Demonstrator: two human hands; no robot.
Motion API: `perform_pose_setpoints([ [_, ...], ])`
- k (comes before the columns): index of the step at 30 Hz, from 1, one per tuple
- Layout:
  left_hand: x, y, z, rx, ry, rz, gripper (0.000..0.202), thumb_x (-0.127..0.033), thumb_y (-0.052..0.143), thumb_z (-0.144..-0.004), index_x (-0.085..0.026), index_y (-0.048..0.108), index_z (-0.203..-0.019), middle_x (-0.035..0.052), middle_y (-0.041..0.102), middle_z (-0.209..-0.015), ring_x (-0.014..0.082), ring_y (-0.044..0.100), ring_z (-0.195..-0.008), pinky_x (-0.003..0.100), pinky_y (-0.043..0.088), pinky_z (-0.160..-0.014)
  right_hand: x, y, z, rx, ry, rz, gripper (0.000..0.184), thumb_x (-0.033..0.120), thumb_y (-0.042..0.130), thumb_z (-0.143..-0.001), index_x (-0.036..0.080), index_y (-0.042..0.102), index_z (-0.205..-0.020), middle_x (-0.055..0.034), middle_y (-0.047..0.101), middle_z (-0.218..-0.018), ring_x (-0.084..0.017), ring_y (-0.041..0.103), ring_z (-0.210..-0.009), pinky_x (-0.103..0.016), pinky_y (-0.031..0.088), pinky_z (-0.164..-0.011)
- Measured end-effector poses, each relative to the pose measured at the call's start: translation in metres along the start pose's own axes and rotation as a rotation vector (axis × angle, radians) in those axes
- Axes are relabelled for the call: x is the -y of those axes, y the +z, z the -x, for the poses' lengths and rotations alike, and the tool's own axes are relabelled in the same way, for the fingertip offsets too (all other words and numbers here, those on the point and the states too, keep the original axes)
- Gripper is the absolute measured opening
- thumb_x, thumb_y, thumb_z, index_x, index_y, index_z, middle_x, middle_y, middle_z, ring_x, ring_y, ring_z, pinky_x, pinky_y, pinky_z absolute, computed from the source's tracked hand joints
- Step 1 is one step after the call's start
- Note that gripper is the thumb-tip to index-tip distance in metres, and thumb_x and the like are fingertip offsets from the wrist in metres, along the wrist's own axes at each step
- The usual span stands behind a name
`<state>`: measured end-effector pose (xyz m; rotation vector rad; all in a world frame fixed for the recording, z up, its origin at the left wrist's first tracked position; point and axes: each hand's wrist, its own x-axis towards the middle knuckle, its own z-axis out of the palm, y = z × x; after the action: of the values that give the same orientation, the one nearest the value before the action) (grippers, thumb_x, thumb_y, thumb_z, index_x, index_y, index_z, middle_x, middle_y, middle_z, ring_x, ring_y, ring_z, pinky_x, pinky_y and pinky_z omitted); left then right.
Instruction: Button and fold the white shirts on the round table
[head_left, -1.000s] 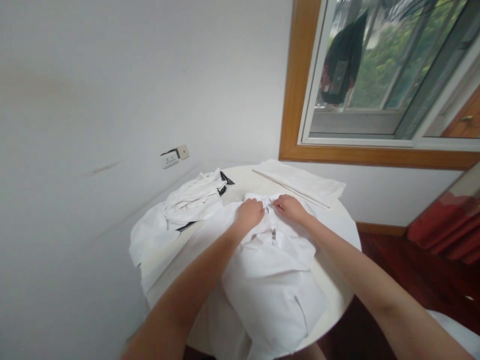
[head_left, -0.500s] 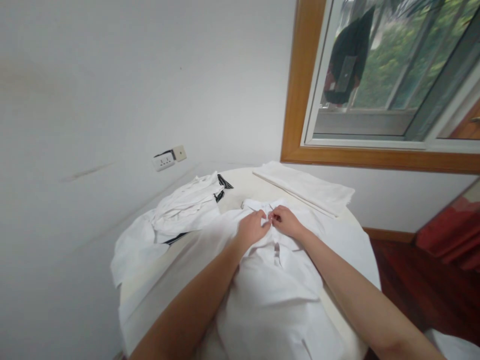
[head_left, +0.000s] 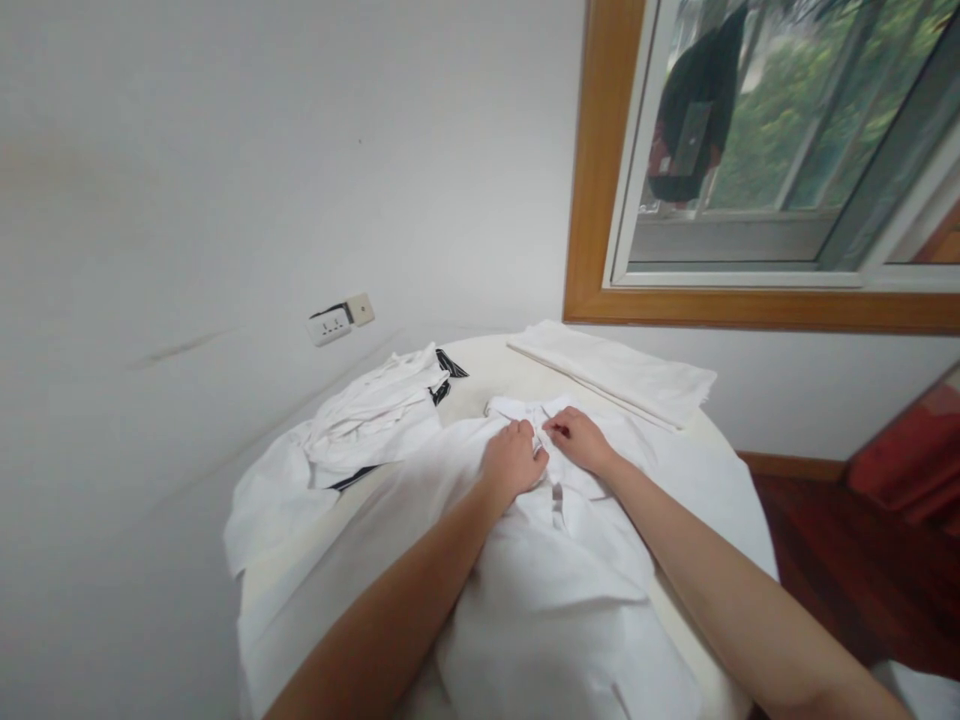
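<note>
A white shirt (head_left: 555, 590) lies spread out, its collar (head_left: 510, 408) at the far end and a gap showing lower down the front placket. My left hand (head_left: 514, 458) rests on the placket just below the collar, fingers lying on the cloth and thumb apart. Just right of it, my right hand (head_left: 577, 438) has its fingertips pinched together at the placket edge. Any button between those fingertips is too small to make out.
The cloth lies on a round, cream-topped table (head_left: 480, 362) against the wall. A pile of white garments (head_left: 375, 410) with black striped fabric (head_left: 452, 364) sits at left. Folded white cloth (head_left: 615, 370) lies at far right, below the window. A wall socket (head_left: 330, 325) is behind.
My left hand has flattened onto the shirt, its thumb now spread toward me. My right fingertips have drawn slightly away from the left hand. The view has shifted slightly.
</note>
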<state>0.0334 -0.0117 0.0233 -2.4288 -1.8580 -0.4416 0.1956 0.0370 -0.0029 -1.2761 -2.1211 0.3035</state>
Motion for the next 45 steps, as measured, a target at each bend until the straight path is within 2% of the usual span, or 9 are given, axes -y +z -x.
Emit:
perform_pose_setpoints([
  [5,0.010,0.008,-0.003,-0.045,-0.011,0.120,0.013,-0.027,0.051,-0.084,-0.019,0.057,-0.093,0.0075,0.064,-0.097,0.0198,0.060,-0.095,0.029,0.044,-0.082,0.006,-0.002,0.000,-0.035,0.045,0.061,0.021,0.014,0.053,-0.084,0.017,0.070,-0.096,-0.0051,0.061,-0.089,-0.015,0.055,-0.085,-0.024,0.041,-0.080],
  [13,0.021,0.010,-0.014,-0.298,-0.134,0.502,0.008,-0.017,0.049,-0.078,-0.020,0.049,-0.071,-0.0031,0.051,-0.063,0.0125,0.050,-0.064,0.023,0.038,-0.064,0.010,-0.002,-0.001,-0.027,0.079,0.103,0.023,0.020,0.052,-0.088,0.018,0.069,-0.103,-0.0046,0.060,-0.090,-0.014,0.055,-0.082,-0.023,0.040,-0.079],
  [20,0.017,0.009,-0.013,-0.329,-0.064,0.686,0.008,-0.020,0.048,-0.077,-0.020,0.047,-0.069,-0.0053,0.046,-0.061,0.0106,0.046,-0.060,0.021,0.035,-0.060,0.009,-0.001,-0.002,0.043,0.066,0.103,0.026,0.033,0.061,-0.085,0.022,0.072,-0.106,-0.0042,0.058,-0.090,-0.015,0.055,-0.083,-0.025,0.041,-0.079],
  [27,0.025,0.008,-0.016,-0.515,-0.233,0.777,0.010,-0.025,0.042,-0.083,-0.021,0.048,-0.076,-0.0049,0.046,-0.064,0.0117,0.047,-0.063,0.022,0.038,-0.062,0.009,-0.002,-0.001,0.039,0.050,0.087,0.023,0.029,0.058,-0.087,0.023,0.073,-0.104,-0.0036,0.057,-0.087,-0.014,0.055,-0.080,-0.025,0.041,-0.079],
  [29,0.025,0.008,-0.015,-0.447,-0.141,0.759,0.014,-0.024,0.039,-0.085,-0.021,0.049,-0.077,-0.0034,0.051,-0.068,0.0123,0.050,-0.067,0.022,0.040,-0.066,0.009,-0.002,-0.001,0.028,0.049,0.083,0.023,0.026,0.056,-0.087,0.022,0.072,-0.103,-0.0038,0.058,-0.088,-0.014,0.055,-0.080,-0.025,0.041,-0.079],
  [34,0.016,0.013,-0.009,-0.036,0.161,0.421,0.019,-0.023,0.043,-0.086,-0.020,0.057,-0.073,0.0013,0.061,-0.072,0.0165,0.057,-0.076,0.027,0.044,-0.075,0.008,-0.004,-0.003,0.002,0.103,0.106,0.024,0.018,0.052,-0.087,0.017,0.069,-0.103,-0.0052,0.062,-0.091,-0.014,0.056,-0.084,-0.024,0.040,-0.081],
  [38,0.017,0.017,-0.012,-0.110,0.119,0.294,0.021,-0.017,0.046,-0.085,-0.020,0.058,-0.102,0.0036,0.063,-0.083,0.0189,0.059,-0.081,0.031,0.046,-0.079,0.012,-0.004,-0.003,0.022,0.153,0.167,0.025,0.027,0.050,-0.090,0.020,0.067,-0.108,-0.0057,0.063,-0.097,-0.015,0.059,-0.085,-0.024,0.040,-0.078],
  [42,0.028,0.023,-0.021,-0.258,0.123,0.207,0.028,-0.011,0.046,-0.084,-0.018,0.058,-0.108,0.0083,0.060,-0.102,0.0217,0.055,-0.100,0.037,0.043,-0.095,0.019,0.000,-0.011,0.060,0.197,0.265,0.028,0.031,0.045,-0.093,0.023,0.062,-0.114,-0.0069,0.065,-0.105,-0.017,0.061,-0.090,-0.026,0.041,-0.076],
  [45,0.037,0.029,-0.030,-0.261,0.099,0.191,0.032,-0.010,0.045,-0.084,-0.015,0.058,-0.113,0.0102,0.059,-0.106,0.0224,0.053,-0.104,0.037,0.042,-0.097,0.021,0.002,-0.025,0.142,0.273,0.312,0.029,0.027,0.041,-0.093,0.022,0.058,-0.117,-0.0090,0.066,-0.108,-0.021,0.063,-0.093,-0.028,0.042,-0.075],
])
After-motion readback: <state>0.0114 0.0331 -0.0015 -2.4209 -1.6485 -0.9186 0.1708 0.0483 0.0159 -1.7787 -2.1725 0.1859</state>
